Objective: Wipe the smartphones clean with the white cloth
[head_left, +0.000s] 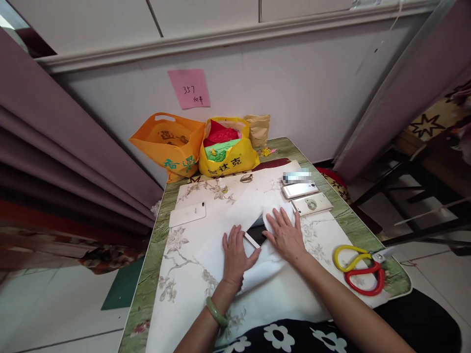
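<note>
Between my hands a smartphone (255,233) lies on a white cloth (253,277), its dark screen up and a white end toward me. Folds of the cloth cover parts of the phone. My left hand (236,251) rests on the cloth at the phone's left, thumb and fingers apart, the thumb near its white end. On the other side my right hand (286,234) lies spread over the cloth, its thumb at the phone's right edge. A green bangle (216,312) circles the left wrist.
Scissors (362,269) with yellow and red handles lie at the right. More phones include a white one (188,214) at left and a gold one (312,204) at right. Orange (165,142) and yellow (235,159) bags stand at the back beside a brown pouch (259,130).
</note>
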### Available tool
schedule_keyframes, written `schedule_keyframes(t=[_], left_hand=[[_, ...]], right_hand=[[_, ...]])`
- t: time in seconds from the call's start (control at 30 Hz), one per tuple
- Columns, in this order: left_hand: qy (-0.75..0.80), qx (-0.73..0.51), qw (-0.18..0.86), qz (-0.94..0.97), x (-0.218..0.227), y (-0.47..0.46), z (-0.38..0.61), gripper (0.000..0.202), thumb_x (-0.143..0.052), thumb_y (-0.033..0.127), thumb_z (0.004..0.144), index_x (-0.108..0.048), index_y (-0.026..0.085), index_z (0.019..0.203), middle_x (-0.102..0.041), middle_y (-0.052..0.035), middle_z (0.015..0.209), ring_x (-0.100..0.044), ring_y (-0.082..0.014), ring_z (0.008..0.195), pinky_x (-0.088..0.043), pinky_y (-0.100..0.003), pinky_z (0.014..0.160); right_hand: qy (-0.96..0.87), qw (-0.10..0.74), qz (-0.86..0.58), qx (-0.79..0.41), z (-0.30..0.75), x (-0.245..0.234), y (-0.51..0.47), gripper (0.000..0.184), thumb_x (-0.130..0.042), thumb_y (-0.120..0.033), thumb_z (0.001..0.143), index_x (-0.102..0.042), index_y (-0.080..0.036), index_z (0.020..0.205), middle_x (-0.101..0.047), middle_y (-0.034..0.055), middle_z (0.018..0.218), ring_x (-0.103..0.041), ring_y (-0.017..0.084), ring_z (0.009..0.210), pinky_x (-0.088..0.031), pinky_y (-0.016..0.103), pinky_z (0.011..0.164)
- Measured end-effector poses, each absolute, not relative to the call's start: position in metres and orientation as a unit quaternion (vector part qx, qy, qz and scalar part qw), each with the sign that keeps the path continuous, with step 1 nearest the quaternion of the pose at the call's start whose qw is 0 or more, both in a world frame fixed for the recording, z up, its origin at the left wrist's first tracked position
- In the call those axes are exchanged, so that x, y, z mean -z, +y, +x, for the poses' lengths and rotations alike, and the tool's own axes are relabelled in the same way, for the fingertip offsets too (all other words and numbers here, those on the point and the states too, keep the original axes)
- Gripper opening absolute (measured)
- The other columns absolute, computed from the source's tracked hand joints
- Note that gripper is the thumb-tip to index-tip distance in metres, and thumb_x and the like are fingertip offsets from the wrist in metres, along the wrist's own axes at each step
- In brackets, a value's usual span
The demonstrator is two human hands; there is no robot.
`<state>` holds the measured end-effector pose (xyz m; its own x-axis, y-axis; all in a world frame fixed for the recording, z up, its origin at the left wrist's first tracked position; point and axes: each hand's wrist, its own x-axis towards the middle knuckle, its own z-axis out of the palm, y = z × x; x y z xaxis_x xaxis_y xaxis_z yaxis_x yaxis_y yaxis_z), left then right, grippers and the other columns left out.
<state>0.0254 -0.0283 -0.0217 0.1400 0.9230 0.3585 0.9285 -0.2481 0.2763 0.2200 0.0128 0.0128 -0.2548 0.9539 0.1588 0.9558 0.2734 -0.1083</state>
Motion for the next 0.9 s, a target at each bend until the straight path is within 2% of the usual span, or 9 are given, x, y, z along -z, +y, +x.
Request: schedule_keyframes(t=[0.23, 0.47, 0.77, 0.9], left_hand=[[-0.617, 0.225, -0.019, -0.754, 0.011, -0.031, 0.028, 0.056, -0.062, 0.044, 0.081, -0.046, 0.016, 0.127, -0.050, -0.0192, 0.142, -0.040, -0.0329, 0.138, -0.021, -0.057, 0.115], [-0.607, 0.237, 0.021, -0.758, 0.025, -0.026, 0.026, 0.058, -0.066, 0.043, 0.076, -0.049, 0.015, 0.124, -0.055, -0.0212, 0.137, -0.046, -0.0352, 0.133, -0.024, -0.057, 0.113], [-0.616, 0.223, -0.013, -0.755, 0.015, -0.031, 0.027, 0.056, -0.062, 0.043, 0.081, -0.047, 0.016, 0.128, -0.049, -0.0198, 0.144, -0.040, -0.0333, 0.138, -0.020, -0.058, 0.115], [-0.610, 0.229, -0.003, -0.759, 0.019, -0.028, 0.026, 0.058, -0.063, 0.042, 0.079, -0.048, 0.016, 0.128, -0.051, -0.0198, 0.142, -0.043, -0.0343, 0.136, -0.020, -0.059, 0.115]], right_hand=[[-0.786, 0.094, -0.612, 0.012, 0.239, -0.005, -0.021, 0.054, -0.037, -0.053, 0.098, -0.046, -0.026, 0.143, -0.040, 0.0078, 0.153, -0.027, 0.032, 0.143, 0.002, 0.064, 0.115], [-0.780, 0.098, -0.618, 0.007, 0.230, -0.010, 0.015, 0.054, -0.035, -0.054, 0.098, -0.051, -0.023, 0.139, -0.043, 0.0084, 0.151, -0.029, 0.031, 0.143, 0.002, 0.063, 0.115], [-0.774, 0.105, -0.624, 0.016, 0.242, 0.001, -0.010, 0.056, -0.034, -0.054, 0.098, -0.046, -0.024, 0.143, -0.042, 0.0085, 0.151, -0.028, 0.032, 0.143, 0.002, 0.064, 0.115], [-0.772, 0.103, -0.627, 0.016, 0.242, -0.001, -0.002, 0.054, -0.035, -0.054, 0.098, -0.049, -0.024, 0.141, -0.043, 0.0089, 0.151, -0.029, 0.032, 0.143, 0.001, 0.063, 0.115]])
